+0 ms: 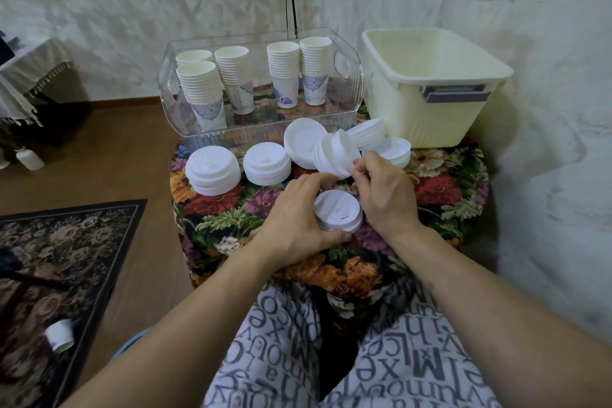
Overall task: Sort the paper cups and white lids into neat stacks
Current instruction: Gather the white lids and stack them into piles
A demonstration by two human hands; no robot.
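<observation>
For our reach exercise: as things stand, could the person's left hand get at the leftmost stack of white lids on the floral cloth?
Probably yes. The left hand holds a small lid stack; it would have to let go first. The leftmost lid stack stands uncovered on the floral cloth, nothing between.

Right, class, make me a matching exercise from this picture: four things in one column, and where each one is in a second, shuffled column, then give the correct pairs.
Column one
1. paper cup stacks
2. cream tub
3. lid stack under the left hand
4. lone white cup

Column two
A. on the floor rug, lying on its side
B. on the floral cloth, nearest the person
C. standing inside the clear bin
D. at the back right of the table, against the wall

Pairs: 1-C, 2-D, 3-B, 4-A
</observation>
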